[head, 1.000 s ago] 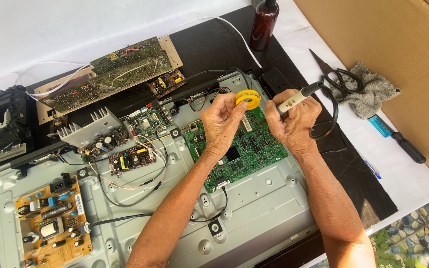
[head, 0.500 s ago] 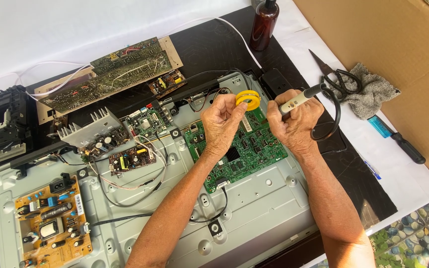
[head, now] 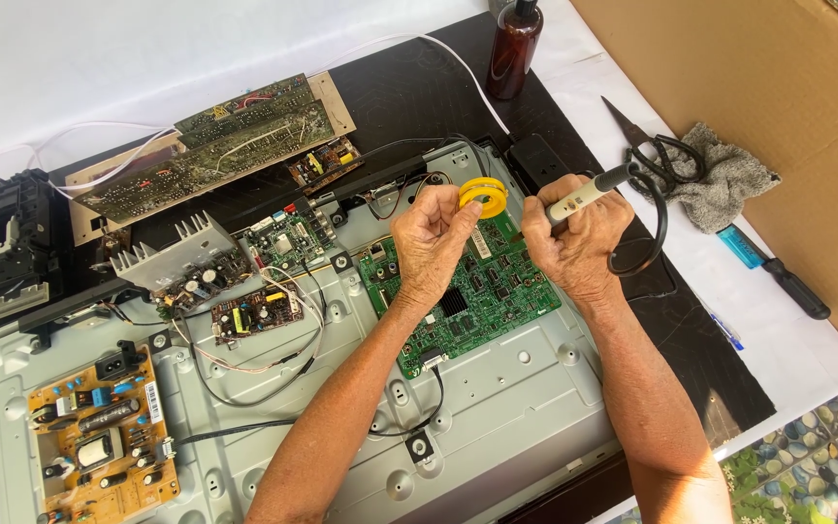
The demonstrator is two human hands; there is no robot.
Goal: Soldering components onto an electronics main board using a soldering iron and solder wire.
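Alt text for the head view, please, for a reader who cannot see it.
A person's left hand holds a yellow solder spool and the right hand a soldering iron over a green circuit board on a grey metal chassis. Other boards lie left; scissors right.

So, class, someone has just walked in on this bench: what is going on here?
A person is working over a green circuit board mounted on a grey metal chassis. The left hand holds a yellow solder spool above the board, and the right hand grips a soldering iron with its tip hidden behind the hand. Other boards lie to the left; scissors, a grey rag, a screwdriver and a brown bottle sit to the right.
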